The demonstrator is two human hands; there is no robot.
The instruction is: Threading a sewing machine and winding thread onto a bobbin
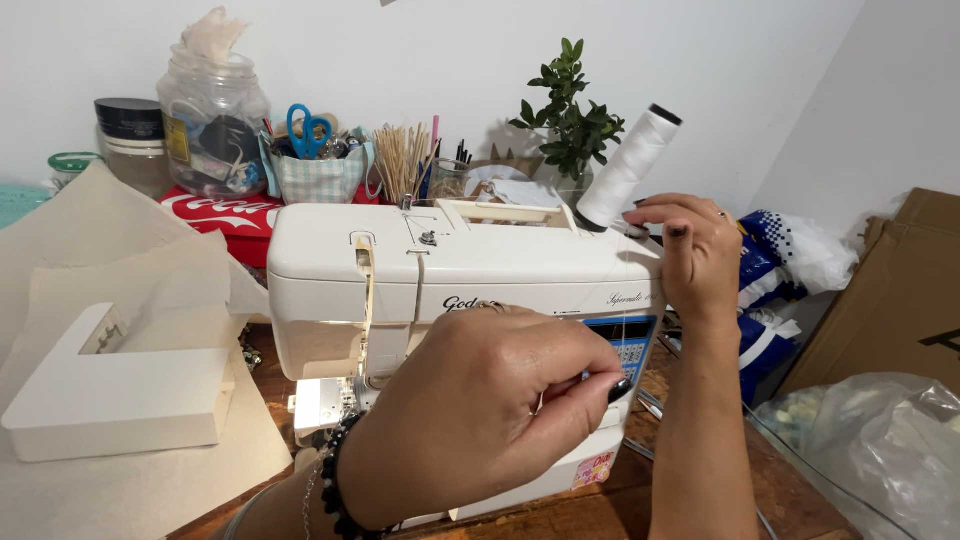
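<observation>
A cream sewing machine (430,265) stands on the wooden table. A white thread spool (628,165) leans tilted at the machine's top right corner. My right hand (695,250) rests on that corner, fingers at the spool's base. My left hand (490,400), with a black bead bracelet on the wrist, is in front of the machine, pinching a thin white thread (622,330) between thumb and forefinger. The thread runs up from the pinch toward my right hand.
A white detached machine base piece (115,385) lies on beige paper at the left. Jars, a fabric basket with blue scissors (308,130), wooden sticks and a small plant (568,115) line the back. A clear plastic bag (880,445) and cardboard sit at the right.
</observation>
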